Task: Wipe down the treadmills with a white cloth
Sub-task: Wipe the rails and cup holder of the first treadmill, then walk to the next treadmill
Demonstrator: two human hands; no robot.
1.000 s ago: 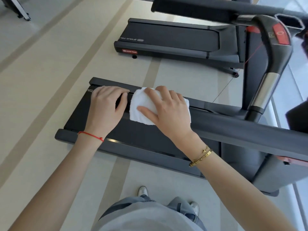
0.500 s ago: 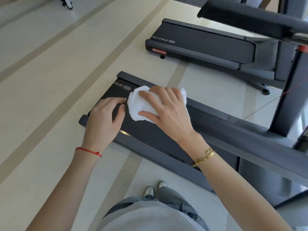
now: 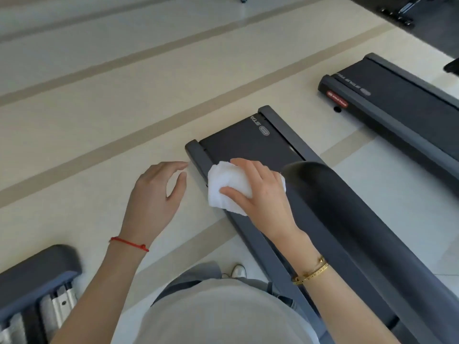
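progress: judged partway | white cloth [image 3: 227, 188] is bunched on near treadmill [image 3: 248, 142] tail-end side rail, gripped by curled right hand [image 3: 264, 194] fingers | left hand [image 3: 154, 194] is held empty at 9 o'clock, fingers relaxed | second treadmill [image 3: 397, 103] at 2 o'clock judged left to wipe

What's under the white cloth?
The white cloth lies on the near treadmill's side rail and belt edge, with the right hand on top. The spot beneath is hidden.

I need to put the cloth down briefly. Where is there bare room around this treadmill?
Bare floor lies left of the near treadmill, beyond the left hand, and between it and the far treadmill. The belt past the white cloth is free. Crowded: by the right hand, under the handrail.
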